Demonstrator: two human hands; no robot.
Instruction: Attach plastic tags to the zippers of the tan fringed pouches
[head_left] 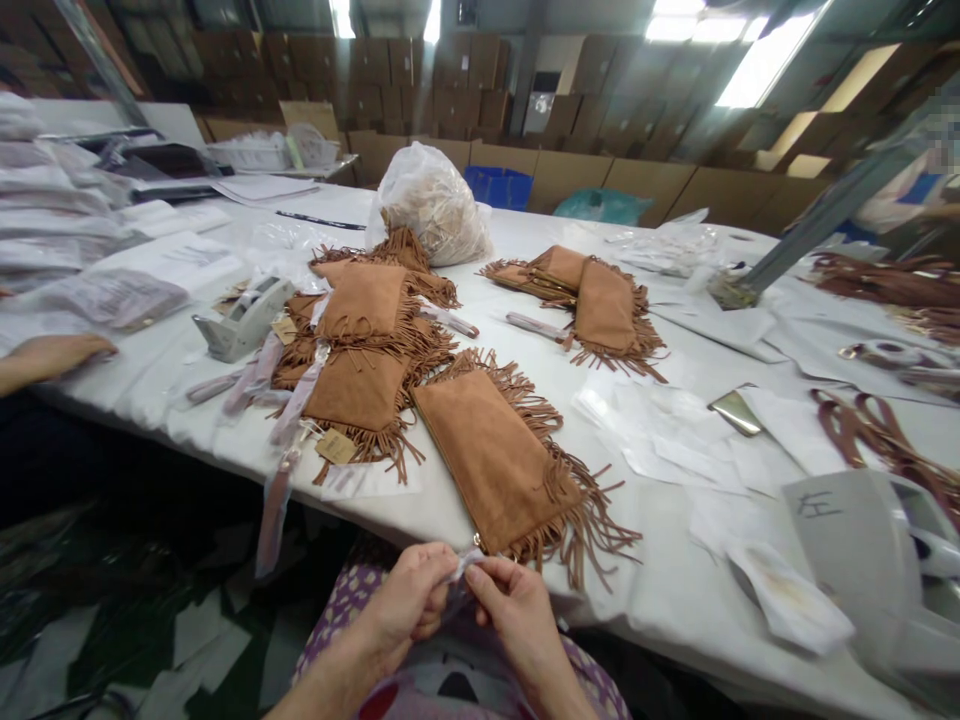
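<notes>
Just off the table's front edge, my left hand (416, 595) and my right hand (514, 605) pinch a strip of thin whitish wrapping (466, 562) between thumbs and fingers. What lies inside the strip I cannot make out. It meets the metal zipper end (477, 541) of a brown suede fringed pouch (499, 455), which lies flat right before my hands. To the left, more fringed pouches (358, 385) are piled up. Wrapped straps (304, 385) and a tan tag (337, 446) lie with them, one strap (277, 510) hanging over the edge.
Further fringed pouches (606, 305) lie at the back right. A tape dispenser (247, 318) stands left, a larger grey one (855, 560) right. White paper sheets (660, 425), a phone (736, 410) and a stuffed plastic bag (431, 205) are on the table. Another person's hand (64, 355) rests at left.
</notes>
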